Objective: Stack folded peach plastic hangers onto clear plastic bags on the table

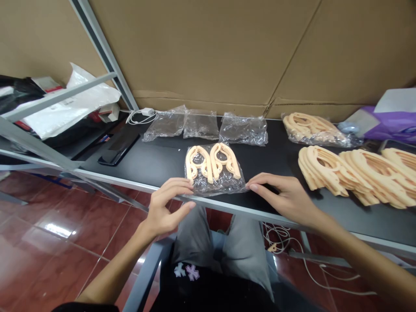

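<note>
In front of me, two cream plastic pieces that look like folded travel hangers (224, 158) lie side by side within a clear plastic bag (216, 187) at the table's front edge. The fingertips of my left hand (169, 206) touch the bag's left lower corner; the fingers are stretched out and the thumb is apart from them. At the opposite corner, my right hand (282, 195) pinches the plastic between thumb and fingers. Behind the hangers, several flat clear bags (243, 129) lie in a row.
On the right are several stacks of the same cream pieces (325, 171), a filled bag (313, 128) and a purple pack (394, 123). A dark phone-like object (118, 145), a white charger cable (141, 115) and a metal frame (65, 104) stand left. Cardboard (208, 56) backs the table.
</note>
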`<state>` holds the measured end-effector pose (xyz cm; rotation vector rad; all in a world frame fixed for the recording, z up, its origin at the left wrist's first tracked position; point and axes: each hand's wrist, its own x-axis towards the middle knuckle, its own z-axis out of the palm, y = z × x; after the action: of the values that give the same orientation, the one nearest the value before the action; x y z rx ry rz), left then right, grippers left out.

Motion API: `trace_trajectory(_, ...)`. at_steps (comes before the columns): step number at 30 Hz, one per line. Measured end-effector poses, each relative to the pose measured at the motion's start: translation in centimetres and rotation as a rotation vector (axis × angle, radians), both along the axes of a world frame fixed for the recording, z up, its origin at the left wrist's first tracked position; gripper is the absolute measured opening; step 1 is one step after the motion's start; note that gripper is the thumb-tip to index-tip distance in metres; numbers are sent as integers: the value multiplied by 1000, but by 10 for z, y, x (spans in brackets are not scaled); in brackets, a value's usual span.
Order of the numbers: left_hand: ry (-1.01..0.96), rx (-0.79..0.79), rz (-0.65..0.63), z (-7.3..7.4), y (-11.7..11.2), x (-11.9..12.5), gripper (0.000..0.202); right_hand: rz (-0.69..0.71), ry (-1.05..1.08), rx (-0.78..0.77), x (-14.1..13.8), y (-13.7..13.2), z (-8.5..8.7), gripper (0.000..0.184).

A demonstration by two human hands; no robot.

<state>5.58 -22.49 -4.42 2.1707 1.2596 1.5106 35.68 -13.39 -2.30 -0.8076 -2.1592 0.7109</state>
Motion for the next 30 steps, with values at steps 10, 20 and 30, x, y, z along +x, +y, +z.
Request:
trace_trajectory(10, -70, -68, 162, 3, 2, 8, 22, -48, -45, 122, -2, -2, -2, 18)
trace_trajectory(20, 32, -135, 291, 3, 4, 9, 31, -160, -123, -40, -13, 3, 1, 21)
trace_trajectory(30, 199, -217, 279, 5, 5, 5, 11, -120, -239, 163, -8, 9, -7, 8)
